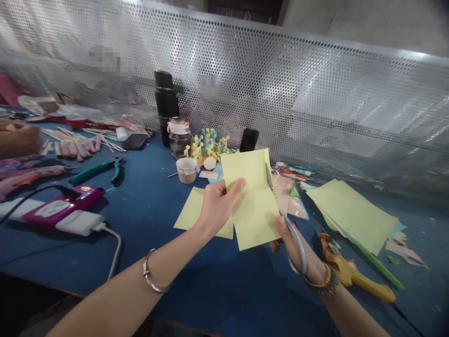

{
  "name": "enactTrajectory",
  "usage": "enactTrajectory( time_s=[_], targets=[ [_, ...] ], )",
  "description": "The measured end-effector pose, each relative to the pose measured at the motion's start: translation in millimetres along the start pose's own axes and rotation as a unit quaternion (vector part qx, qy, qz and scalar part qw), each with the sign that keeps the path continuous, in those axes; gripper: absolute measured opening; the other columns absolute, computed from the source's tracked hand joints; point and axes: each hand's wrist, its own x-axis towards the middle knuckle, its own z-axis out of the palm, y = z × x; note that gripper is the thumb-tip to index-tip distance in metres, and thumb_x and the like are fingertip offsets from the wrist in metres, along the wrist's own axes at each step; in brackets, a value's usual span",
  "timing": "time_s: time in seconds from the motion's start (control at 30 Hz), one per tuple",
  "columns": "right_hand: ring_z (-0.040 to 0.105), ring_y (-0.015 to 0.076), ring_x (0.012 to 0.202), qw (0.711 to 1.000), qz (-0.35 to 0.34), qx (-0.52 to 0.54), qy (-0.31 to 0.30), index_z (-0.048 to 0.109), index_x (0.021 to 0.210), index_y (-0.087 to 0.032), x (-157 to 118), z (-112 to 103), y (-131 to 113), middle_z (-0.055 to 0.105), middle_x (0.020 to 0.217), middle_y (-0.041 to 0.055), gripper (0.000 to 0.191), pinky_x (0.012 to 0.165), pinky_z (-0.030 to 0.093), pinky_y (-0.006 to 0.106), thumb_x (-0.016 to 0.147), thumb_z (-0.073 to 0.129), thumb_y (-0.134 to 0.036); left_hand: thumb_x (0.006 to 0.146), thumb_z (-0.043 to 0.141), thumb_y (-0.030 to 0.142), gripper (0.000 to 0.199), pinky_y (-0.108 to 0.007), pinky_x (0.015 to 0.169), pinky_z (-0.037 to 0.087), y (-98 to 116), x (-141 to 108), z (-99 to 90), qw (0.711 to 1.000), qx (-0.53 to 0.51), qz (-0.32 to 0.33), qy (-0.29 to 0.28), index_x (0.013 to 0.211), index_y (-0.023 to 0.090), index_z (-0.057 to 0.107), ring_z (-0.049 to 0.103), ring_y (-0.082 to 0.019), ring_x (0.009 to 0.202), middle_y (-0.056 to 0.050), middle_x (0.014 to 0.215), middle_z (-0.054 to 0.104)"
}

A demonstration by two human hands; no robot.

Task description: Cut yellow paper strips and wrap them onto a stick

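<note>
A pale yellow sheet of paper (250, 210) with a crease across its middle is held up over the blue table. My left hand (220, 203) pinches it near its left edge, thumb on top. My right hand (289, 238) is closed around scissors (299, 248), whose blades lie along the sheet's right edge, where a narrow strip stands apart near the top. The lower fingers of that hand are partly hidden behind the paper. Another yellow piece of paper (191, 210) lies on the table under my left hand.
Yellow sheets (354, 210) and a yellow glue gun (345, 269) lie at the right. Behind stand a black bottle (166, 105), a jar (179, 140) and small paper flowers (208, 144). At left are pliers (94, 173), a purple power strip (58, 206) and another person's hand (19, 139).
</note>
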Motion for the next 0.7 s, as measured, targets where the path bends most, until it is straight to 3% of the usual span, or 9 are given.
enactTrajectory(
  time_s=[0.7],
  targets=[
    [0.043, 0.0132, 0.046, 1.000, -0.001, -0.020, 0.012, 0.042, 0.053, -0.021, 0.6, 1.0, -0.5, 0.044, 0.046, -0.0001, 0.063, 0.049, 0.035, 0.028, 0.089, 0.018, -0.068, 0.076, 0.064, 0.048, 0.033, -0.021, 0.047, 0.043, -0.2, 0.1, 0.6, 1.000, -0.010, -0.017, 0.007, 0.071, 0.015, 0.068, 0.056, -0.011, 0.053, -0.001, 0.065, 0.064]
  ],
)
